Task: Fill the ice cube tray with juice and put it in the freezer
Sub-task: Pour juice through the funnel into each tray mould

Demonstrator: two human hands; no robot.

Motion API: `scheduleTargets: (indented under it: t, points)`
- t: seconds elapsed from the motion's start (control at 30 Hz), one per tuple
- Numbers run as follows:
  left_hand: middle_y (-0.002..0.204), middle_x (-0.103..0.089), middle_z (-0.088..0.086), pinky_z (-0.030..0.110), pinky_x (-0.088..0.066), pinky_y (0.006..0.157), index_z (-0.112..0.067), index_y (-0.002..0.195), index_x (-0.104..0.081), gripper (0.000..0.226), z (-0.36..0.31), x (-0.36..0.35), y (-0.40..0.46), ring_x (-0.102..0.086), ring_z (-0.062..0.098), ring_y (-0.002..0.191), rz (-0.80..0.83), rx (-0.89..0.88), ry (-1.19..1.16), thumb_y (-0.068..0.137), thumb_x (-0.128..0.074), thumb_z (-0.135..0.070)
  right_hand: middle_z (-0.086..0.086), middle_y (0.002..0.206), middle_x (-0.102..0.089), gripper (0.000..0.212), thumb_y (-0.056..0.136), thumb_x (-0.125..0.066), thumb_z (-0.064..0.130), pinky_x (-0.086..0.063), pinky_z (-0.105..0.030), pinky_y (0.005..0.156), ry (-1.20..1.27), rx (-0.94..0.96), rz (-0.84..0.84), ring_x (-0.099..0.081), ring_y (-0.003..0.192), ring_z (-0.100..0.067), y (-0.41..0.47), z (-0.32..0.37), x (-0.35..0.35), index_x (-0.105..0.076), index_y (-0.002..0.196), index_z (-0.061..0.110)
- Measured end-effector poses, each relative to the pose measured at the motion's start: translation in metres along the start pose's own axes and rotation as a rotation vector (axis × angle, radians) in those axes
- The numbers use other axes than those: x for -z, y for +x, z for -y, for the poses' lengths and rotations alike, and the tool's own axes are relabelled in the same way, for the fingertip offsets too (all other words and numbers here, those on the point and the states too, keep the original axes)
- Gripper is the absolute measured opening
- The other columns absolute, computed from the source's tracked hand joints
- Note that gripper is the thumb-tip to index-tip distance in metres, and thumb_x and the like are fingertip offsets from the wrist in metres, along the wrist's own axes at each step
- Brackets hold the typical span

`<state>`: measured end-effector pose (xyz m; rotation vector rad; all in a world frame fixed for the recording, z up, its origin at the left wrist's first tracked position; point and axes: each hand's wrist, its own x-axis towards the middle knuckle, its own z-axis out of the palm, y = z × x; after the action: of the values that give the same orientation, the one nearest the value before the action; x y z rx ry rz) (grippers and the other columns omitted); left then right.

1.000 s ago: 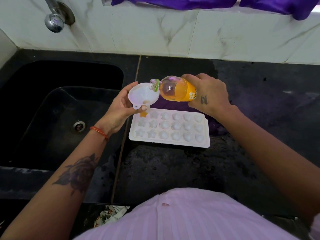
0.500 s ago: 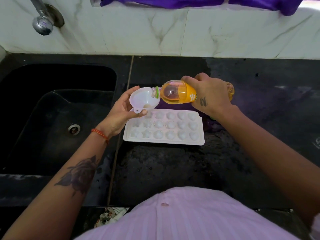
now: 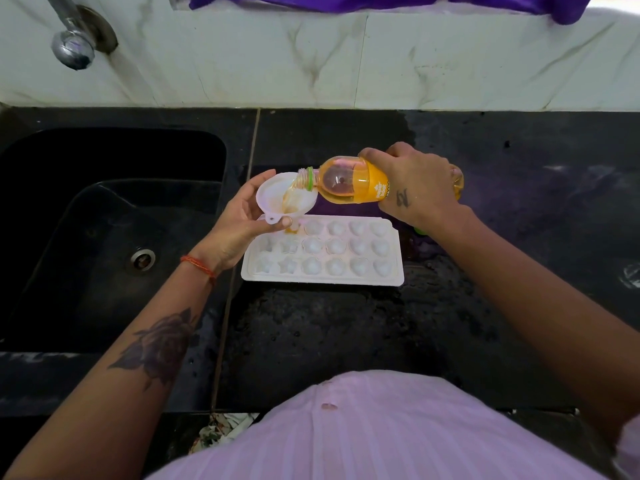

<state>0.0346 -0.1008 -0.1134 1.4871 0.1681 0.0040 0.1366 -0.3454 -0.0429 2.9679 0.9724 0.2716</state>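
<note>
A white ice cube tray (image 3: 323, 276) with star and round cells lies on the black counter. My left hand (image 3: 239, 223) holds a white funnel (image 3: 273, 199) over the tray's far left corner, thumb against its spout. My right hand (image 3: 415, 185) grips an open bottle of orange juice (image 3: 349, 183), tipped sideways with its mouth over the funnel. Juice runs into the funnel, and orange liquid shows in the cell under the spout. The other cells look white.
A black sink (image 3: 104, 237) with a drain lies left of the tray, under a chrome tap (image 3: 74, 46). A marble wall stands behind the counter (image 3: 329, 341), purple cloth hanging over its top. A green bottle cap (image 3: 420, 231) peeks out by my right wrist.
The bottle has tipped further and juice now flows into the funnel. The funnel stays over the tray's far left corner. The view has shifted slightly.
</note>
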Motion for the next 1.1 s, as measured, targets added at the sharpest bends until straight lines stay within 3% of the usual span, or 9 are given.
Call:
scheduleTargets:
  t: [0.13, 0.4, 0.6, 0.73, 0.9, 1.1]
  points:
    - [0.126, -0.053, -0.008, 0.028, -0.054, 0.088, -0.029, 0.133, -0.045, 0.087, 0.000, -0.001, -0.001, -0.054, 0.011, 0.118, -0.019, -0.005, 0.012, 0.055, -0.082, -0.017, -0.010, 0.120, -0.056, 0.069, 0.076, -0.072, 0.031, -0.044, -0.037, 0.077, 0.096, -0.023, 0.026, -0.058, 0.102, -0.032, -0.002, -0.001, -0.002, -0.038, 0.136, 0.032]
    - [0.125, -0.053, -0.011, 0.026, -0.055, 0.084, -0.033, 0.129, -0.047, 0.081, -0.002, -0.004, 0.001, -0.054, 0.011, 0.117, -0.015, -0.024, -0.002, 0.058, -0.081, -0.015, -0.010, 0.122, -0.057, 0.073, 0.074, -0.075, 0.033, -0.045, -0.038, 0.082, 0.167, -0.059, 0.041, -0.055, 0.108, -0.032, -0.010, -0.007, -0.002, -0.039, 0.137, 0.031]
    - [0.126, -0.053, -0.009, 0.021, -0.053, 0.082, -0.033, 0.129, -0.048, 0.083, 0.002, -0.011, 0.006, -0.055, 0.009, 0.116, 0.036, -0.025, -0.006, 0.059, -0.086, -0.010, -0.009, 0.121, -0.057, 0.072, 0.074, -0.074, 0.035, -0.045, -0.039, 0.079, 0.139, -0.074, 0.043, -0.057, 0.105, -0.032, -0.015, -0.013, -0.001, -0.038, 0.136, 0.033]
    - [0.127, -0.053, -0.008, 0.022, -0.053, 0.083, -0.036, 0.127, -0.049, 0.084, 0.002, -0.017, 0.008, -0.054, 0.010, 0.117, 0.044, -0.014, -0.014, 0.052, -0.086, -0.024, -0.010, 0.121, -0.056, 0.071, 0.075, -0.074, 0.035, -0.044, -0.037, 0.076, 0.100, -0.077, 0.044, -0.058, 0.102, -0.034, -0.017, -0.017, -0.001, -0.038, 0.136, 0.033]
    - [0.130, -0.051, -0.005, 0.022, -0.054, 0.082, -0.036, 0.127, -0.049, 0.085, 0.004, -0.020, 0.010, -0.052, 0.013, 0.119, 0.054, -0.014, -0.005, 0.051, -0.086, -0.025, -0.011, 0.121, -0.056, 0.068, 0.076, -0.072, 0.033, -0.035, -0.033, 0.070, 0.046, -0.080, 0.031, -0.058, 0.101, -0.034, -0.021, -0.021, 0.001, -0.039, 0.136, 0.033]
    - [0.128, -0.051, -0.007, 0.023, -0.054, 0.081, -0.037, 0.127, -0.049, 0.082, 0.006, -0.021, 0.013, -0.053, 0.013, 0.118, 0.065, -0.005, -0.005, 0.056, -0.086, -0.019, -0.012, 0.121, -0.056, 0.066, 0.079, -0.071, 0.031, -0.039, -0.033, 0.071, 0.017, -0.070, 0.026, -0.059, 0.100, -0.034, -0.022, -0.023, 0.001, -0.040, 0.137, 0.032]
